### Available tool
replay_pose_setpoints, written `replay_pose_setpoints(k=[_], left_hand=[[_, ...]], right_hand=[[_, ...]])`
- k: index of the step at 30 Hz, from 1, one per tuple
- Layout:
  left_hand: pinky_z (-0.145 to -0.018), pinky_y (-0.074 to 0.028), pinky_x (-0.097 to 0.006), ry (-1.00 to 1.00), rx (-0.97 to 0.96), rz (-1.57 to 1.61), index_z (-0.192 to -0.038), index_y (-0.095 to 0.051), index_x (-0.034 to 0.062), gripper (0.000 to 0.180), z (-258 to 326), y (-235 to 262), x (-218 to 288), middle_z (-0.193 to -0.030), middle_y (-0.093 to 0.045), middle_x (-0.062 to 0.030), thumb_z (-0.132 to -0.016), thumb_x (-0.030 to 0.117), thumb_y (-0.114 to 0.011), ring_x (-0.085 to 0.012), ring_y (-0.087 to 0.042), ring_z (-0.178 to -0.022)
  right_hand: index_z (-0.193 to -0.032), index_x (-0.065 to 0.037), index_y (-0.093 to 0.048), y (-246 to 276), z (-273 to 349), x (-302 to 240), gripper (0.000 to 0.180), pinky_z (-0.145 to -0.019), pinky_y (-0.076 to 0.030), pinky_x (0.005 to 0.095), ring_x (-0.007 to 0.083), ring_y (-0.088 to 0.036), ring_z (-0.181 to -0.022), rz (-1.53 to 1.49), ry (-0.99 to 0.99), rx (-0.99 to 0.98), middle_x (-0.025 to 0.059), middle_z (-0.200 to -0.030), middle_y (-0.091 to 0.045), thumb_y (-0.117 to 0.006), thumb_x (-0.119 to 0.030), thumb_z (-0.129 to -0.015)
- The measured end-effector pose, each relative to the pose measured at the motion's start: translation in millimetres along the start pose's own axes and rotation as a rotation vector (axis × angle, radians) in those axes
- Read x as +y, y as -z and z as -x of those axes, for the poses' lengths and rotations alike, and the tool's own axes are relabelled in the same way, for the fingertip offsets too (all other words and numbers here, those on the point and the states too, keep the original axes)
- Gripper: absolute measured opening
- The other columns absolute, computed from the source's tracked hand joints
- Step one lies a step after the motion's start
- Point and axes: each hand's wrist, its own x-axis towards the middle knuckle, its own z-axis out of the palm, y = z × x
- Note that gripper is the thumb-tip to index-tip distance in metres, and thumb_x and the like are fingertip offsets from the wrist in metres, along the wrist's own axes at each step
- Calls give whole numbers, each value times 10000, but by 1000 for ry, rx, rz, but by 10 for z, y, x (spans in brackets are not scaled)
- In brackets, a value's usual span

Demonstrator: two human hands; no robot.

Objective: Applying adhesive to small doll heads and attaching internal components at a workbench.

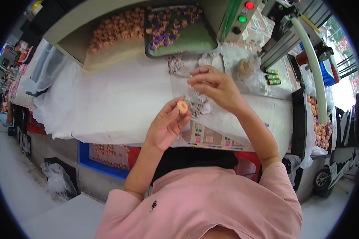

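Note:
Between the thumb and fingers of my left hand [165, 123] is a small peach-coloured round piece [182, 106], hollow at its upturned end. My right hand [211, 83] is raised a little beyond it, to the right, apart from the piece. Its thumb and fingertips are pinched together; a bit of orange shows at the tips, too small to name. Beneath the hands, clear plastic bags [197, 104] with small patterned bits lie on the white-covered table [107, 107].
At the back stands a dark tray [195, 38] of peach and purple pieces, beside a heap of peach pieces [121, 28]. Several green-and-black tubes [272, 77] lie at right, near a machine frame [283, 36]. A blue bin [85, 159] with peach pieces sits below the table edge.

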Motion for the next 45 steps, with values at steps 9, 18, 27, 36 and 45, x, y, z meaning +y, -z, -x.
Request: replay_pose_setpoints(k=[9, 18, 27, 36, 45], left_hand=[[-844, -554, -255, 72, -37, -124, -1268, -503, 10, 359, -27, -117, -487, -1134, -603, -94, -929, 100, -579, -161, -633, -972], [-818, -556, -267, 71, -89, -296, -1188, -579, 12, 335, 52, -159, -740, -1077, -628, -79, -881, 122, -652, -151, -636, -941], [-727, -577, -273, 13, 12, -451, -1112, -624, 16, 279, 117, -313, -877, -982, -657, -76, -847, 75, -691, -145, -655, -847], [-742, -595, -291, 194, -36, -394, -1077, -627, 13, 228, 52, -324, -795, -976, -662, -98, -862, 74, -670, -166, -666, -844], [-839, -569, -308, 213, -27, -279, -1132, -559, 25, 260, 90, -279, -788, -1040, -615, -77, -887, 63, -636, -176, -641, -956]], right_hand=[[-1075, 2, -648, -22, 991, 60, 276, -832, -522, 272, 153, -623, -959, -102, -32, 77, 89, -1063, -635, -707, -8, -806], [-944, -44, -726, 191, 1282, 67, 275, -743, -544, 264, 170, -654, -858, 80, 150, 60, 77, -913, -671, -733, 76, -696], [-932, -66, -729, 189, 1424, 254, 333, -669, -542, 256, 165, -658, -788, 41, 257, 108, 73, -882, -663, -728, 120, -655], [-935, -64, -730, 169, 1506, 333, 285, -668, -524, 264, 168, -653, -795, 62, 258, 113, 66, -857, -665, -763, 34, -669], [-1001, -47, -689, 746, 1162, -92, 291, -780, -498, 318, 213, -647, -894, 705, 528, 496, 62, -979, -693, -771, -58, -723]])
